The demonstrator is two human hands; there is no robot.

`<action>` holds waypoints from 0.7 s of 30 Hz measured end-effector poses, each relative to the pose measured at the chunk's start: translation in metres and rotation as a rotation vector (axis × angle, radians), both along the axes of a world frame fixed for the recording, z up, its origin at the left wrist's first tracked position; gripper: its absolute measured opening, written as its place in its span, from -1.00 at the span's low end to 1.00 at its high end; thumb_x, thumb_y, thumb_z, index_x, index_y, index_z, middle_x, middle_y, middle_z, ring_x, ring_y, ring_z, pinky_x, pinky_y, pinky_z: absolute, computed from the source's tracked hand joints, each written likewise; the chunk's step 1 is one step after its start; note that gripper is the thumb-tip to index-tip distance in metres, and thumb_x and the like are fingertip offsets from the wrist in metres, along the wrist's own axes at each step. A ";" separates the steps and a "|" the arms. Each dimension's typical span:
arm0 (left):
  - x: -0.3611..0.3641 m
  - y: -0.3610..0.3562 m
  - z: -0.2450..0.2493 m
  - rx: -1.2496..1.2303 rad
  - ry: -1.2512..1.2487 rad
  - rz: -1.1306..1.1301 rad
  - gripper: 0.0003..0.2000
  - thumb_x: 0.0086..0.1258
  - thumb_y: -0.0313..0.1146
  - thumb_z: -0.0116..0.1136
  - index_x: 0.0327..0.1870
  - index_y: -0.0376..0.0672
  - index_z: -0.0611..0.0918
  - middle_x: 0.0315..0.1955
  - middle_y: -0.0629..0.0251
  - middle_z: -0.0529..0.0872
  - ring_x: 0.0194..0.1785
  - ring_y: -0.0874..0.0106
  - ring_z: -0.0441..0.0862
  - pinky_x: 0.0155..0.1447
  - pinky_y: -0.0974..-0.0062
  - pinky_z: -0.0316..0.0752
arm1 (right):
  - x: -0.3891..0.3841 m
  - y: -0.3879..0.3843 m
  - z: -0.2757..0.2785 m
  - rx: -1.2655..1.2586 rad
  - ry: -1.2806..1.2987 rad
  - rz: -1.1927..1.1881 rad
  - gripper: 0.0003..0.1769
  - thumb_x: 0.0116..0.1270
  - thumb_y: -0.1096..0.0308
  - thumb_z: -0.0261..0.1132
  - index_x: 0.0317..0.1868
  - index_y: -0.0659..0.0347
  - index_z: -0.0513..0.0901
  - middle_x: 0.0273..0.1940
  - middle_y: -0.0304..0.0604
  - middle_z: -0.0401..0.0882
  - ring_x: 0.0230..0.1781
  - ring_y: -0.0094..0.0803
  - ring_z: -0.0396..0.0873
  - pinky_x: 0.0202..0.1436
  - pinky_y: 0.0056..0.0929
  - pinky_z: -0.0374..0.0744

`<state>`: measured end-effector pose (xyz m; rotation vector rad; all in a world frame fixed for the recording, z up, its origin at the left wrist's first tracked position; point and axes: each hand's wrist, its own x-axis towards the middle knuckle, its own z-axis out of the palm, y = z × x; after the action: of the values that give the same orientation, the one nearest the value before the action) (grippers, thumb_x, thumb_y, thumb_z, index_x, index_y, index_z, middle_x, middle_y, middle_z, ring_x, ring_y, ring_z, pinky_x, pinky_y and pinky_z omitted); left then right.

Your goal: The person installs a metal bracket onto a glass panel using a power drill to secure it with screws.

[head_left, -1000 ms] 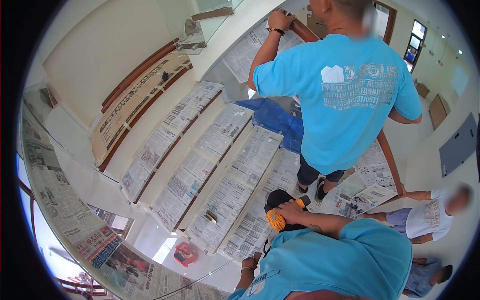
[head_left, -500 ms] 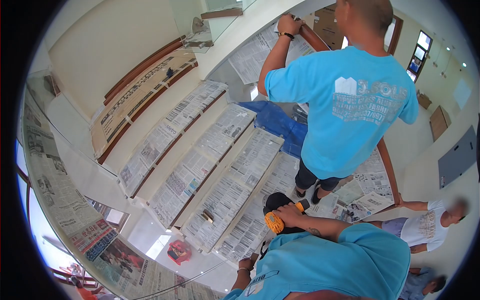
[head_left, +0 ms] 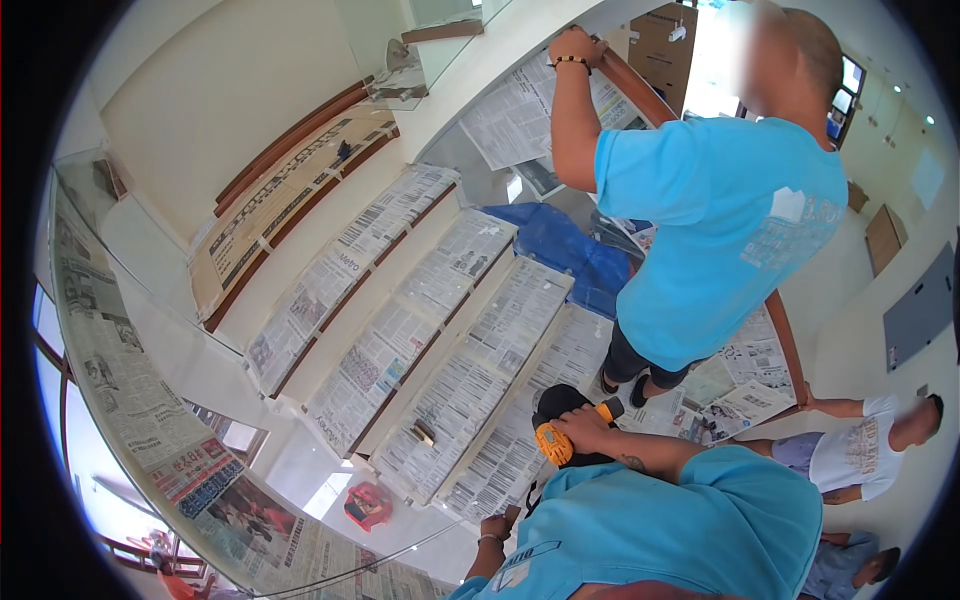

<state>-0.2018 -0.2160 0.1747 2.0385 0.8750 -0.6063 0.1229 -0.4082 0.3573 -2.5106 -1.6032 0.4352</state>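
In the head view, the right hand point(head_left: 588, 432) lay over a yellow-and-black tool point(head_left: 552, 444), its fingers grasping the body. The tool was positioned just in front of the blue shirt point(head_left: 670, 520), beside the newspaper-covered steps point(head_left: 445, 395). The left hand point(head_left: 494, 527) was located at a small brown piece point(head_left: 512, 513); whether its fingers gripped it could not be determined. A co-worker point(head_left: 720, 240) stood beyond the tool, one hand on the wooden handrail point(head_left: 637, 88).
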 end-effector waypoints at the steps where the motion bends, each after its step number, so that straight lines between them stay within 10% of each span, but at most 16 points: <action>1: 0.000 -0.001 0.002 0.041 0.002 -0.072 -0.70 0.35 -0.24 0.21 -0.02 -0.20 0.75 -0.19 0.16 0.81 -0.19 0.30 0.76 -0.13 0.36 0.64 | 0.000 0.000 -0.002 -0.001 -0.012 0.001 -0.36 0.13 0.18 0.41 0.27 0.01 0.55 -0.03 -0.22 0.63 -0.01 -0.24 0.60 0.09 -0.18 0.36; 4: 0.000 -0.011 0.015 -0.077 0.017 0.285 -0.69 0.35 -0.22 0.20 -0.02 -0.20 0.75 -0.19 0.16 0.81 -0.17 0.31 0.76 -0.07 0.38 0.63 | -0.002 0.002 -0.003 -0.005 -0.020 0.012 -0.34 0.12 0.17 0.41 0.28 0.01 0.54 -0.01 -0.22 0.64 -0.01 -0.25 0.61 0.09 -0.19 0.36; 14: -0.006 -0.018 0.041 0.061 0.099 0.110 -0.69 0.39 -0.19 0.16 -0.01 -0.19 0.74 -0.19 0.18 0.81 -0.14 0.31 0.76 -0.05 0.37 0.64 | -0.001 0.023 0.006 -0.039 0.002 0.078 -0.35 0.13 0.17 0.42 0.28 0.00 0.55 -0.01 -0.22 0.64 0.02 -0.25 0.61 0.11 -0.18 0.38; 16: -0.013 -0.021 0.052 -0.081 0.121 0.214 -0.64 0.51 -0.09 -0.16 -0.06 -0.09 0.66 -0.01 0.11 0.74 0.09 0.08 0.66 0.15 0.16 0.55 | -0.001 0.025 0.003 -0.029 0.021 0.062 -0.35 0.13 0.16 0.43 0.28 -0.01 0.55 -0.03 -0.23 0.65 0.02 -0.26 0.62 0.11 -0.18 0.38; 21: -0.016 -0.008 0.044 0.217 -0.005 -0.365 -0.69 0.48 -0.10 -0.10 -0.13 -0.07 0.66 -0.10 0.05 0.75 0.06 0.11 0.68 0.11 0.11 0.56 | 0.005 0.020 -0.002 0.059 0.108 -0.001 -0.38 0.14 0.14 0.44 0.25 -0.01 0.58 -0.03 -0.25 0.68 0.02 -0.27 0.64 0.08 -0.16 0.41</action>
<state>-0.2181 -0.2237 0.2189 2.4218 0.5867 -0.7270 0.1278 -0.3880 0.3554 -2.4015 -1.5521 0.5059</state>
